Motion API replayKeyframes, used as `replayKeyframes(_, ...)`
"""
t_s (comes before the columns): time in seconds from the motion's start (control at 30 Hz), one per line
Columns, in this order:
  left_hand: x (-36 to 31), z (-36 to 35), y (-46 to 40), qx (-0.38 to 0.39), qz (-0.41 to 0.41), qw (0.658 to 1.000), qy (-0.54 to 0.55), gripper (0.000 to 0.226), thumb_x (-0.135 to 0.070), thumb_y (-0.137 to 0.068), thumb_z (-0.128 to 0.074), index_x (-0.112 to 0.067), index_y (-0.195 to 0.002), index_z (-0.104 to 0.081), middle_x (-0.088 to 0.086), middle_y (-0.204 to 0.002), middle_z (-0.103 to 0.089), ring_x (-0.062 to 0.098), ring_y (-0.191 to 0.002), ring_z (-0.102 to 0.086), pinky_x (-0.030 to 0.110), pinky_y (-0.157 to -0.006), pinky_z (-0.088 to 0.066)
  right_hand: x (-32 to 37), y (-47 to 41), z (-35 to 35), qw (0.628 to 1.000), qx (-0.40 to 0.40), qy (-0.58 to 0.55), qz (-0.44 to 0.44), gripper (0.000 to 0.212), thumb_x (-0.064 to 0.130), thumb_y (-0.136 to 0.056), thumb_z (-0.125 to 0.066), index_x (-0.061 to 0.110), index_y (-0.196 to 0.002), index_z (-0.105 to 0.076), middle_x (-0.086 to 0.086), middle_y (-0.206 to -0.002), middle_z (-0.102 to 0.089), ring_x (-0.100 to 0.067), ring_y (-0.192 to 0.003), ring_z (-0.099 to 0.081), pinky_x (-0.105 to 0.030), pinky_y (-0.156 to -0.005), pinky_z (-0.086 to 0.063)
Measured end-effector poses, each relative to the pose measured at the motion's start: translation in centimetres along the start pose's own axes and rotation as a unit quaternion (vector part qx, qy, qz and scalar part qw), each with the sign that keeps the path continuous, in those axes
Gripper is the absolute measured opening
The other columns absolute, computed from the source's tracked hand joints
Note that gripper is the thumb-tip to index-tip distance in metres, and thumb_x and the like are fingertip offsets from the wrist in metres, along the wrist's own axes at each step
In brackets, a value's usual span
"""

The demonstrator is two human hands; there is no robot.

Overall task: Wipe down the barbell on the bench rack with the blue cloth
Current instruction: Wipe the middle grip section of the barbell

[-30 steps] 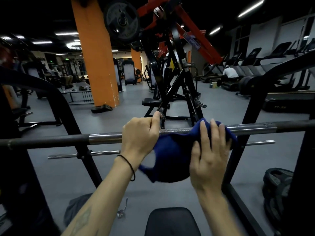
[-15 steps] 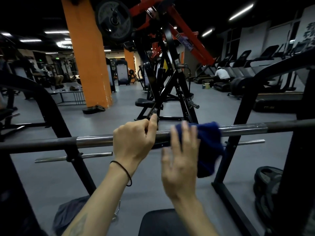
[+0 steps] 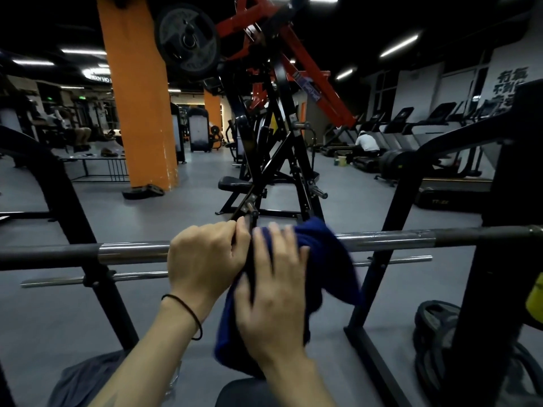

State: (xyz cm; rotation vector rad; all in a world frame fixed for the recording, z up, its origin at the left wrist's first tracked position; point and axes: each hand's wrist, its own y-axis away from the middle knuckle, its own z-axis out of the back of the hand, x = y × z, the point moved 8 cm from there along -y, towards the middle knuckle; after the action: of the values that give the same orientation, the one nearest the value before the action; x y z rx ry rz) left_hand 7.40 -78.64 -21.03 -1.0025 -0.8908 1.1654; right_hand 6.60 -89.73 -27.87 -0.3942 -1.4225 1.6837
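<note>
R hand [image 3: 273,292] w/ blue cloth [image 3: 326,259] has slid along the barbell [image 3: 390,237] toward the L hand [image 3: 205,257]: a sec ago it lay clear of it, now it's just beside, almost touching. Cloth, bunched on the barbell half a sec ago, now hangs lower beneath it, under the R palm.

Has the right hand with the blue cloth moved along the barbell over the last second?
Yes. The right hand and blue cloth have slid leftward along the barbell, closing the gap to the left hand, which grips the bar.
</note>
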Motion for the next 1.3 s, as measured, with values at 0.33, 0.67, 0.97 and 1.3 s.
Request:
replayKeyframes(0.33,0.1,0.1,0.1,-0.044,-0.003,0.999,-0.007,0.049,-0.026,-0.100,-0.049,-0.016,-0.051,-0.049,0.002,-0.045,-0.049,0.029,-0.038,-0.043,0.031,-0.043,-0.034,-8.0,-1.2,4.2,0.994,-0.031,0.089,0.056,0.058,0.018,-0.093,-0.051,0.017,-0.150,-0.050,-0.012,-0.153,-0.049,-0.034,-0.149,-0.038,-0.054,-0.127,-0.018)
replayKeyframes(0.67,-0.3,0.3,0.1,-0.067,-0.020,0.997,-0.019,0.047,-0.024,-0.099,-0.051,-0.016,-0.053,-0.051,0.004,-0.047,-0.053,0.030,-0.039,-0.046,0.032,-0.044,-0.035,-1.5,-1.1,0.1,0.994,-0.045,0.061,0.085,0.052,0.031,-0.099,-0.050,0.017,-0.148,-0.053,-0.009,-0.145,-0.051,-0.031,-0.143,-0.042,-0.048,-0.127,-0.015)
replayKeyframes(0.97,-0.2,0.3,0.1,-0.053,0.003,0.999,-0.011,0.048,-0.024,-0.097,-0.054,-0.017,-0.049,-0.046,0.001,-0.043,-0.046,0.026,-0.038,-0.039,0.027,-0.048,-0.022,-7.7,-2.6,3.3,0.971,-0.058,0.145,0.178,0.042,0.041,-0.112,-0.038,0.021,-0.146,-0.052,-0.013,-0.127,-0.064,-0.033,-0.121,-0.056,-0.050,-0.117,-0.034)
replayKeyframes(1.3,-0.2,0.4,0.2,-0.064,-0.016,0.998,-0.021,0.047,-0.023,-0.100,-0.052,-0.017,-0.053,-0.052,0.005,-0.048,-0.056,0.030,-0.040,-0.046,0.032,-0.046,-0.032,-1.7,-2.9,0.3,0.974,-0.024,0.118,0.194,0.041,0.034,-0.111,-0.043,0.017,-0.144,-0.061,-0.006,-0.116,-0.066,-0.029,-0.109,-0.060,-0.045,-0.106,-0.040)
